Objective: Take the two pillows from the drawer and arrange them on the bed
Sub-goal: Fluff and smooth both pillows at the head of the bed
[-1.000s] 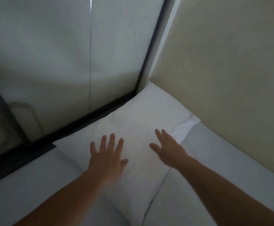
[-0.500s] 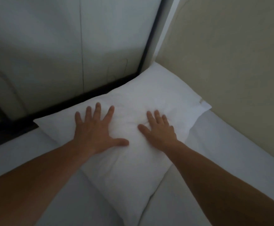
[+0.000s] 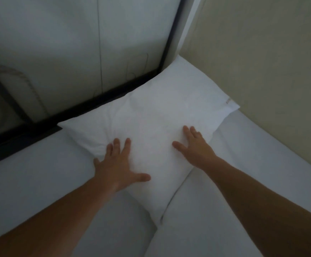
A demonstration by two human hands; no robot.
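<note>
One white pillow lies flat in the far corner of the bed, its long side along the dark frame. My left hand rests palm down on the pillow's near left edge, fingers spread. On the pillow's near right part lies my right hand, also flat with fingers apart. Neither hand grips anything. A second pillow is not in view.
A black bed frame runs along the head of the bed under a white panelled wall. A beige wall borders the bed on the right. White sheet covers the mattress around the pillow.
Both hands came down onto the pillow and pressed it, then slid back toward its near edge. The camera view shifted slightly; the pillow stays in the corner.
</note>
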